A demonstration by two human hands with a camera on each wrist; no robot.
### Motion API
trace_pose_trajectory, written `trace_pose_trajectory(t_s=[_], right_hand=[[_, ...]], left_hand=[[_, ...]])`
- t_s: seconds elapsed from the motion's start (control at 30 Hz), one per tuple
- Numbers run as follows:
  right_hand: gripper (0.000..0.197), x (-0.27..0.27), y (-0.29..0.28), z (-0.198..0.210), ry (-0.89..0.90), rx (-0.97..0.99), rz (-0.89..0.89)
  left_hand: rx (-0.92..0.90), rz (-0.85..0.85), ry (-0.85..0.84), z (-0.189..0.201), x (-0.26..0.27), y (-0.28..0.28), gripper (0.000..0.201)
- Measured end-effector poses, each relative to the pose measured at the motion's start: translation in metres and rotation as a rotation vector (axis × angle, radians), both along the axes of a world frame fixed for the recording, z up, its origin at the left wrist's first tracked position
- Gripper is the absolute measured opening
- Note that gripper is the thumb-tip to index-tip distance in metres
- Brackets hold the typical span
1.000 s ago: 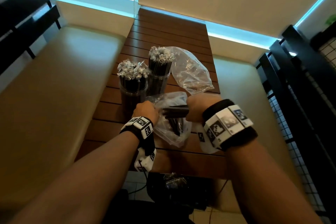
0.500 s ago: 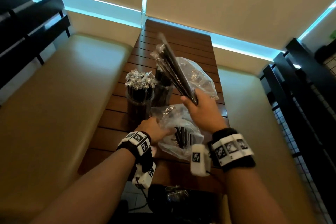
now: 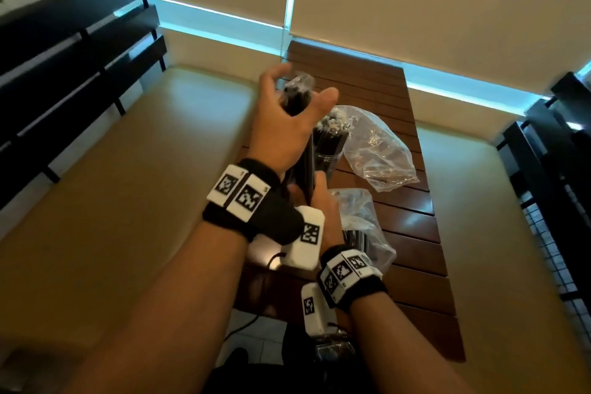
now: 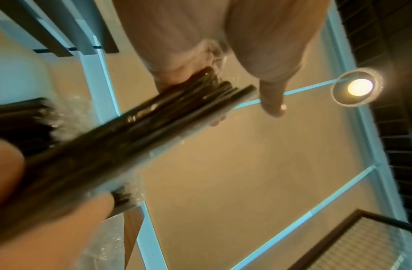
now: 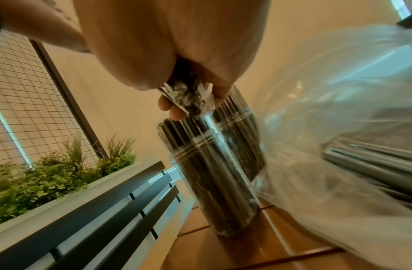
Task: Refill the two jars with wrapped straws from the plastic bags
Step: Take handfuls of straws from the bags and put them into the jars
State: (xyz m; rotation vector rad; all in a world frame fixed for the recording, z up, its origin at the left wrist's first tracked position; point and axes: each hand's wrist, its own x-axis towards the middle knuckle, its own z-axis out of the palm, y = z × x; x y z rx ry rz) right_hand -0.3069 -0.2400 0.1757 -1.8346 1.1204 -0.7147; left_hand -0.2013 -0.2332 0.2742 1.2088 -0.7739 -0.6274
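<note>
Right now your left hand (image 3: 289,118) curls around the top of a bundle of black straws in clear wrappers (image 3: 295,99), raised above the slatted brown wooden table (image 3: 412,224). Your right hand (image 3: 319,201) grips its lower end. One clear plastic jar packed with black straws (image 3: 329,141) stands just behind, between the two crinkled clear plastic bags (image 3: 380,150).

1. The left hand (image 3: 287,125) has left the straw bag (image 3: 361,227) and risen; it now grips the upper end of the bundle of wrapped straws (image 3: 295,99).
2. The right hand (image 3: 315,198) has dropped and now holds the bundle's lower end.
3. The bundle now stands nearly upright, hiding the near jar (image 5: 214,175).
</note>
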Motion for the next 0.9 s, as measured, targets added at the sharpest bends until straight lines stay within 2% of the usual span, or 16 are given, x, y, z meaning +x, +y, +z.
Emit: trace_pose_trajectory(t_s=[0.07, 0.13, 0.17, 0.3, 0.4, 0.47, 0.6, 0.67, 0.77, 0.8, 0.9], right_hand=[[0.051, 0.013, -0.004, 0.019, 0.073, 0.127, -0.011], [0.047, 0.021, -0.008, 0.025, 0.191, 0.111, 0.005], [0.046, 0.024, -0.007, 0.025, 0.191, 0.068, 0.009], [0.04, 0.033, 0.001, 0.024, -0.005, -0.094, -0.063], [0.027, 0.043, 0.004, 0.02, -0.087, -0.12, -0.086], [0.021, 0.044, 0.002, 0.015, 0.005, -0.071, -0.086], [0.025, 0.042, -0.008, 0.015, 0.284, 0.169, -0.017], [0.016, 0.045, -0.012, 0.015, 0.299, 0.201, 0.002], [0.022, 0.051, -0.018, 0.009, 0.155, 0.223, -0.034], [0.022, 0.053, -0.02, 0.007, 0.133, 0.218, -0.037], [0.023, 0.05, -0.025, -0.004, 0.24, 0.078, -0.064]], left_hand=[[0.001, 0.102, -0.086, 0.007, -0.007, -0.006, 0.044], [0.008, 0.178, -0.122, 0.007, -0.009, -0.009, 0.032], [0.014, 0.179, -0.115, 0.005, -0.009, -0.01, 0.032], [0.053, 0.064, 0.024, -0.004, -0.005, -0.006, 0.029], [0.071, 0.06, 0.078, -0.01, 0.003, 0.001, 0.028], [0.022, 0.069, 0.075, -0.007, 0.009, 0.004, 0.029], [-0.066, 0.004, -0.056, 0.001, 0.016, 0.006, 0.033], [-0.069, -0.063, -0.145, -0.003, 0.019, 0.006, 0.033], [-0.035, -0.115, -0.243, -0.017, 0.024, 0.006, 0.036], [-0.03, -0.122, -0.249, -0.018, 0.025, 0.006, 0.035], [-0.014, -0.097, -0.183, -0.018, 0.035, 0.001, 0.029]])
